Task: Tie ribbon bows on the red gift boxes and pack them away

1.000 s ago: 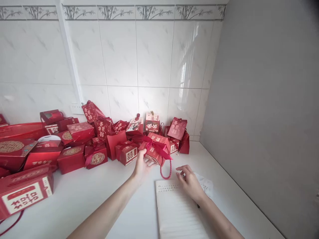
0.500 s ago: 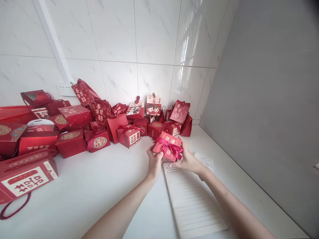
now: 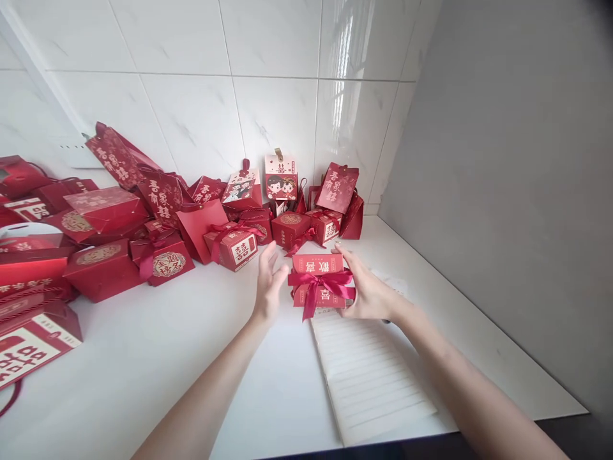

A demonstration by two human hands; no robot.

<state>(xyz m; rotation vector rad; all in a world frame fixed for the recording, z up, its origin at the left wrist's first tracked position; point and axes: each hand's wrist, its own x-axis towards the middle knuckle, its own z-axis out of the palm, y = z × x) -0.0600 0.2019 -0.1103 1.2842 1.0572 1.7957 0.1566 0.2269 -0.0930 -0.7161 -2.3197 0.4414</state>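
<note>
In the head view a red gift box (image 3: 320,263) tied with a dark pink ribbon bow (image 3: 317,281) is in front of me, above the top end of a lined notebook (image 3: 368,377). My right hand (image 3: 368,287) grips the box from its right side, the thumb low and the fingers along the far edge. Just left of the box is my left hand (image 3: 271,284), open, thumb and fingers apart, with a small gap to the box. A similar ribboned box (image 3: 234,248) rests beyond my left hand.
Many red gift boxes line the tiled wall (image 3: 272,38), among them one with two cartoon figures (image 3: 281,182) and a leaning tag-shaped one (image 3: 338,185). A large box (image 3: 33,338) lies at the left. A grey panel (image 3: 502,160) bounds the white table (image 3: 191,345) on the right.
My left hand has let go of the ribboned box and moved left. The box has turned so its front faces me squarely, the bow's tails hanging down. The view has shifted right and down.
</note>
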